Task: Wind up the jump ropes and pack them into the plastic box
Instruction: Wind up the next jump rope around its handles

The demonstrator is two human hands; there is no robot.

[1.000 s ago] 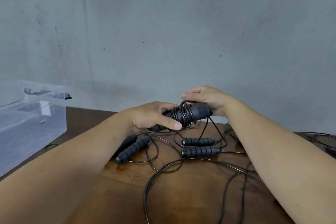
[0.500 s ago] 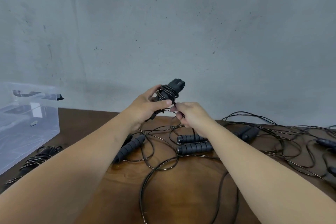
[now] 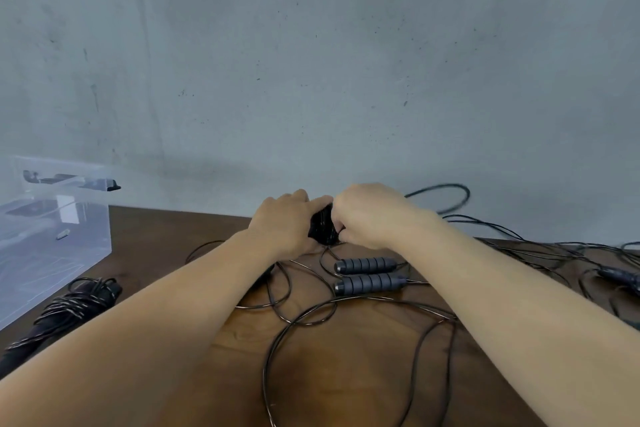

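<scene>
The wound rope bundle [image 3: 322, 227] is mostly buried between the left hand [image 3: 284, 224] and right hand [image 3: 369, 215], so their fingertips and the grip are hidden. The plastic box [image 3: 52, 236] gets chopped by the left edge, and the far rope loop [image 3: 457, 198] is motion-blurred.

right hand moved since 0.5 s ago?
Yes. The right hand rose from just above the two grey handles to the wound bundle, now beside the left hand.

plastic box [image 3: 52, 239] far left on table [image 3: 346, 374], wound rope [image 3: 74, 305] before it
</scene>
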